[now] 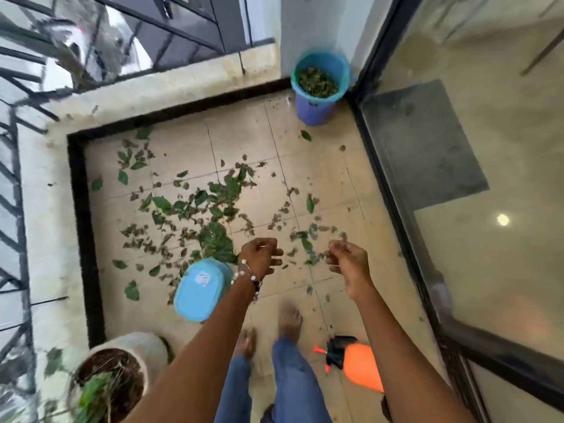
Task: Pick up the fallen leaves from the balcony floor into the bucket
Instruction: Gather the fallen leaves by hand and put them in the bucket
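Both hands, left (262, 254) and right (346, 260), loosely curled; any held leaves (213, 206) indiscernible.

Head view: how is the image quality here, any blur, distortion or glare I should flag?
Head view: wide-angle bending curves the railing and door frame; motion blur softens the feet, the plant pot and the left edge; a lamp reflection glares on the glass; daylight is flat with weak shadows; leaves and bucket stay readable.
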Motion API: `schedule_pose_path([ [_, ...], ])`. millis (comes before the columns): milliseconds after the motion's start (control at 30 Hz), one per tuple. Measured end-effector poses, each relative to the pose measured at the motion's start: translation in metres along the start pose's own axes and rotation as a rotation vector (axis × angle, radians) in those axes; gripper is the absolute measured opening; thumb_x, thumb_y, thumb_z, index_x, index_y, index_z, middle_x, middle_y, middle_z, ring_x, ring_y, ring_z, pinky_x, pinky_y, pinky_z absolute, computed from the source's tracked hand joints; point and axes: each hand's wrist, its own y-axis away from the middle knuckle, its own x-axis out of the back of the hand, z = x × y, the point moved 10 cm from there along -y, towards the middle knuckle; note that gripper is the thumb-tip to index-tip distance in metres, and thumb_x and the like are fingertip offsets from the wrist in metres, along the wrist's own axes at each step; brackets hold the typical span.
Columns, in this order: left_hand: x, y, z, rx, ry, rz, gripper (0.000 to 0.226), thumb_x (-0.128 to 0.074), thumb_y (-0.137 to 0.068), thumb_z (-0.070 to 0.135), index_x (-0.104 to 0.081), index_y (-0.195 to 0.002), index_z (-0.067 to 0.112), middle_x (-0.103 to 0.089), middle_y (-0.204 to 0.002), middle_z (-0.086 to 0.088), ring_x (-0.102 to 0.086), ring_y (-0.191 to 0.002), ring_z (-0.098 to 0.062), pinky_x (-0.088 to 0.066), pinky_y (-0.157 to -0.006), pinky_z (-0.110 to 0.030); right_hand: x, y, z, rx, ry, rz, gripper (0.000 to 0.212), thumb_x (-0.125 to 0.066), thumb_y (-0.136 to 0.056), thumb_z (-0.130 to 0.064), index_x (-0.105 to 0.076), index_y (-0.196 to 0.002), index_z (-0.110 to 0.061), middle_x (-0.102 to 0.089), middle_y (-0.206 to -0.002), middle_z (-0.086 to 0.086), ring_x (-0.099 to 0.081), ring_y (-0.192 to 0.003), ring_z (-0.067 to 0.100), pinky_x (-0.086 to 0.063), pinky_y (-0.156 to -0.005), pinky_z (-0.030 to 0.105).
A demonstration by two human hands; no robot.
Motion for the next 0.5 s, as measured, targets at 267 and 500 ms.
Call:
schedule_pose_path([
  [267, -0.032, -0.145, -0.126, -0.16, -0.336, -0.021, 0.014, -0.054, -0.098, 0.016, -0.067, -0.096, 0.011, -0.07, -0.073, -0.005, -0.064, -0.055, -0.016, -0.043, -0.045, -0.016, 0.044, -0.138, 0.198, -0.044, 0.452, 0.055, 0.016, -0.077, -0.076, -0.001, -0.065, -0.076, -0.011, -0.067, -0.081, 0.013, -0.059, -0.069, 0.023, -0.048, -0.067, 0.034],
  [500, -0.099, -0.311, -0.233, -0.399, -0.524, -0.141, 0.016, -0.054, -0.098, 0.016, -0.069, -0.097, 0.009, -0.072, -0.075, -0.008, -0.068, -0.061, -0.014, -0.053, -0.057, -0.022, 0.053, -0.275, 0.372, -0.044, 0.843, 0.113, 0.042, -0.085, -0.07, -0.013, -0.063, -0.105, -0.004, -0.062, -0.106, 0.013, -0.06, -0.1, 0.028, -0.043, -0.078, 0.025],
])
